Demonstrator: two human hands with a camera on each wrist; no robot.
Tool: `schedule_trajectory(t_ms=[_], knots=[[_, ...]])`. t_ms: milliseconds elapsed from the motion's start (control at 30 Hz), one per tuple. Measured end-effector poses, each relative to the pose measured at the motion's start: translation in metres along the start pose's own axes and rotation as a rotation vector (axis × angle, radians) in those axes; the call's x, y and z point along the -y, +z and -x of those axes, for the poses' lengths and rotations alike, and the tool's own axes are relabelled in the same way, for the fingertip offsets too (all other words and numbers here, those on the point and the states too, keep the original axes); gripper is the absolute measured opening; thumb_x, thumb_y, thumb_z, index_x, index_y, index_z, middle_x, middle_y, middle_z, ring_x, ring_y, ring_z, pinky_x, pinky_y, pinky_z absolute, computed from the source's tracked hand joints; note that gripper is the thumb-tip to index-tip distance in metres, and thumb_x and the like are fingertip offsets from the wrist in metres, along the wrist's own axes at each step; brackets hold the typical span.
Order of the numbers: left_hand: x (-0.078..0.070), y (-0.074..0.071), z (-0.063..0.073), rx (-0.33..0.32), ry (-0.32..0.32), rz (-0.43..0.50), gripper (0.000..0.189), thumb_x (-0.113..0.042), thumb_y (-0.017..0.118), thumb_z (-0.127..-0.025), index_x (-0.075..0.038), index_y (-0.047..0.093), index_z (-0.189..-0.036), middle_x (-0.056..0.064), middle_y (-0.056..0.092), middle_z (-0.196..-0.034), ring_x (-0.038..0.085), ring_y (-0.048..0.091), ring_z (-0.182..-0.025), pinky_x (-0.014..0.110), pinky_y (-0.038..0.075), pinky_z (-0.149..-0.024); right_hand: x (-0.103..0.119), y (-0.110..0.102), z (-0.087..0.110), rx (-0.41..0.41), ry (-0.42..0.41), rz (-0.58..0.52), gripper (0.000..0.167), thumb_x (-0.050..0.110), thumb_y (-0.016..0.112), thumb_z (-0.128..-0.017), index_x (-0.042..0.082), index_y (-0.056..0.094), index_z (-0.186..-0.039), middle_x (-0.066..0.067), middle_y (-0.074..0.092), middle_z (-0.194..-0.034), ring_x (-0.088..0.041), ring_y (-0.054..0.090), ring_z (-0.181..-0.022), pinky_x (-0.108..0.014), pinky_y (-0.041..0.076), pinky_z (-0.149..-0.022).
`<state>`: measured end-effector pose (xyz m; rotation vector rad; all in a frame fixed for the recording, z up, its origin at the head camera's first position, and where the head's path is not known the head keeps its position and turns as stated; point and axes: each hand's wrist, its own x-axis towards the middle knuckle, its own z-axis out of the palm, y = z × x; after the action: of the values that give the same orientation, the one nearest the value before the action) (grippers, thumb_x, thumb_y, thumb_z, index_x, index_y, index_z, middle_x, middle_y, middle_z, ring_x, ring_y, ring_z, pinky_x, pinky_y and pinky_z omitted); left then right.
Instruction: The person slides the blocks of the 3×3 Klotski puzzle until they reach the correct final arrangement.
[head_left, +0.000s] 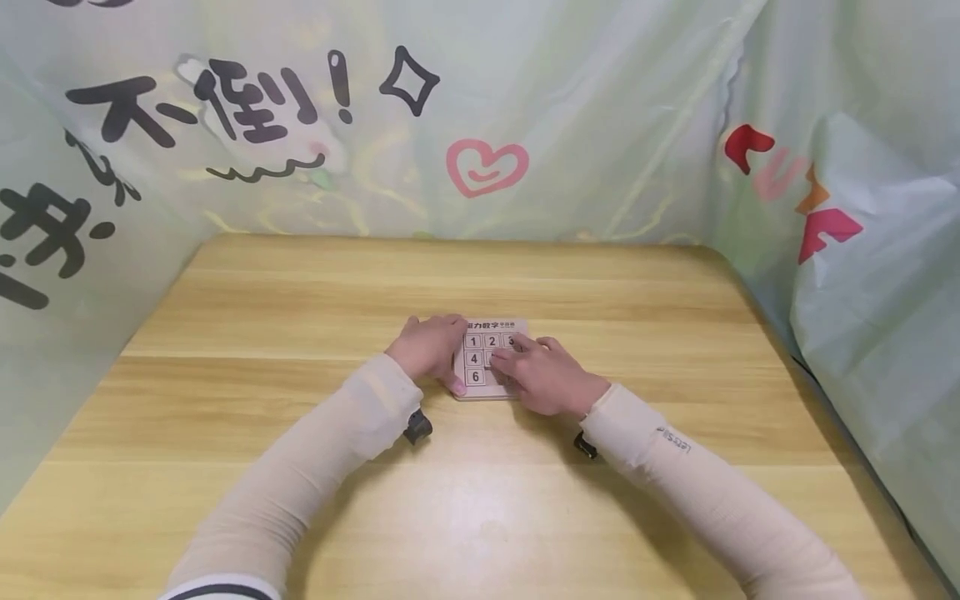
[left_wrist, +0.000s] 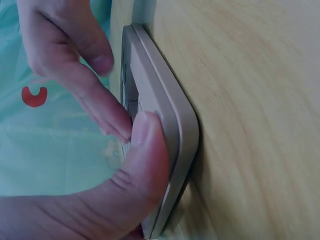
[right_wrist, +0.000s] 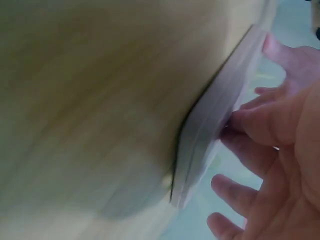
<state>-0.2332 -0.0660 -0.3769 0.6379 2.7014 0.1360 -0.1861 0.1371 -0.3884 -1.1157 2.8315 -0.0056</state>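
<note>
Head view: number puzzle board (head_left: 489, 360) flat at mid bench (head_left: 300, 333), left hand (head_left: 431, 348) gripping its left edge, right hand (head_left: 543, 373) with straight fingers (head_left: 504, 357) pressing tiles. Left wrist view: thumb clamped on the board's rim (left_wrist: 165, 125). Right wrist view: blurred, fingertips touching the board (right_wrist: 215, 125).

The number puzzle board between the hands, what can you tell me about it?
The number puzzle board is a small, flat, pale grey square tray with rounded corners, plastic by the look of it, lying flat on the wooden table. Square tiles marked 1, 2, 4 and 6 show; dark print runs along its top edge. The left hand holds its left edge, thumb on the frame. The right hand has fingertips on the tiles, hiding the rest.
</note>
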Motion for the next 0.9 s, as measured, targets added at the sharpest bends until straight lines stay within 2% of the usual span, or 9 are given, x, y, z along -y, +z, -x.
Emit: schedule_trajectory(t_ms=[133,233,367,467,567,633,733,800,900], knots=[[0.000,0.000,0.000,0.004,0.000,0.009,0.097,-0.047,0.088,-0.055,-0.007,0.047,-0.133,0.006,0.054,-0.129,0.032,0.052,-0.119,0.058,0.027,-0.109,0.002,-0.004,0.006,-0.009,0.039,0.019,0.037,0.012,0.059,-0.089,0.014,0.066,-0.126,-0.003,0.062,-0.130,-0.034,0.044,-0.131,-0.059,0.038,-0.101],[-0.001,0.000,0.000,0.012,0.003,0.006,0.097,-0.048,0.087,-0.056,-0.007,0.047,-0.133,0.006,0.053,-0.130,0.032,0.052,-0.120,0.058,0.027,-0.109,0.003,-0.005,0.014,-0.001,0.055,0.019,0.039,0.008,0.060,-0.082,0.013,0.069,-0.120,-0.002,0.065,-0.124,-0.032,0.048,-0.128,-0.059,0.038,-0.101],[-0.001,0.000,-0.001,0.016,0.000,-0.010,0.097,-0.049,0.087,-0.056,-0.007,0.046,-0.134,0.005,0.052,-0.131,0.031,0.051,-0.120,0.057,0.028,-0.108,0.000,-0.003,0.019,0.065,-0.014,-0.125,0.054,0.003,0.056,-0.082,0.009,0.057,-0.136,-0.006,0.054,-0.140,-0.038,0.035,-0.137,-0.062,0.030,-0.105],[-0.001,0.000,-0.002,0.015,-0.001,-0.014,0.097,-0.049,0.087,-0.057,-0.008,0.046,-0.134,0.005,0.052,-0.133,0.030,0.051,-0.121,0.056,0.030,-0.107,-0.006,0.000,0.018,0.041,-0.039,-0.208,0.055,0.003,0.055,-0.087,0.009,0.051,-0.141,-0.007,0.047,-0.145,-0.041,0.025,-0.141,-0.064,0.027,-0.106],[-0.001,0.000,-0.003,0.017,-0.003,-0.013,0.099,-0.050,0.087,-0.057,-0.008,0.045,-0.136,0.006,0.050,-0.136,0.030,0.050,-0.122,0.054,0.031,-0.106,-0.013,0.000,0.017,-0.016,0.000,-0.154,0.051,0.005,0.057,-0.086,0.009,0.055,-0.137,-0.008,0.051,-0.142,-0.042,0.027,-0.140,-0.064,0.029,-0.105],[-0.001,0.001,-0.003,0.019,-0.005,-0.009,0.100,-0.050,0.087,-0.057,-0.008,0.044,-0.137,0.006,0.049,-0.138,0.031,0.049,-0.123,0.055,0.029,-0.107,-0.014,-0.002,0.018,-0.013,0.019,-0.109,0.048,0.004,0.058,-0.085,0.010,0.060,-0.132,-0.009,0.054,-0.138,-0.041,0.032,-0.138,-0.064,0.031,-0.104],[0.000,0.001,-0.004,0.025,-0.010,-0.011,0.102,-0.050,0.087,-0.056,-0.008,0.043,-0.138,0.006,0.048,-0.140,0.031,0.047,-0.126,0.057,0.026,-0.109,-0.013,-0.008,0.019,0.016,0.004,-0.090,0.044,0.000,0.056,-0.081,0.012,0.070,-0.120,-0.008,0.064,-0.126,-0.036,0.046,-0.130,-0.063,0.035,-0.102],[0.001,0.001,-0.005,0.029,-0.014,-0.013,0.102,-0.049,0.087,-0.056,-0.008,0.043,-0.138,0.006,0.047,-0.140,0.031,0.046,-0.127,0.057,0.025,-0.110,-0.011,-0.010,0.017,-0.008,-0.019,-0.087,0.041,-0.002,0.056,-0.079,0.013,0.073,-0.114,-0.008,0.067,-0.119,-0.033,0.053,-0.123,-0.062,0.038,-0.099],[0.001,0.001,-0.005,0.028,-0.014,-0.025,0.103,-0.050,0.087,-0.057,-0.008,0.042,-0.140,0.006,0.046,-0.142,0.031,0.045,-0.128,0.057,0.026,-0.110,-0.010,-0.007,0.010,-0.047,-0.035,-0.077,0.046,-0.002,0.057,-0.079,0.011,0.068,-0.122,-0.009,0.064,-0.124,-0.035,0.052,-0.124,-0.060,0.041,-0.097]])
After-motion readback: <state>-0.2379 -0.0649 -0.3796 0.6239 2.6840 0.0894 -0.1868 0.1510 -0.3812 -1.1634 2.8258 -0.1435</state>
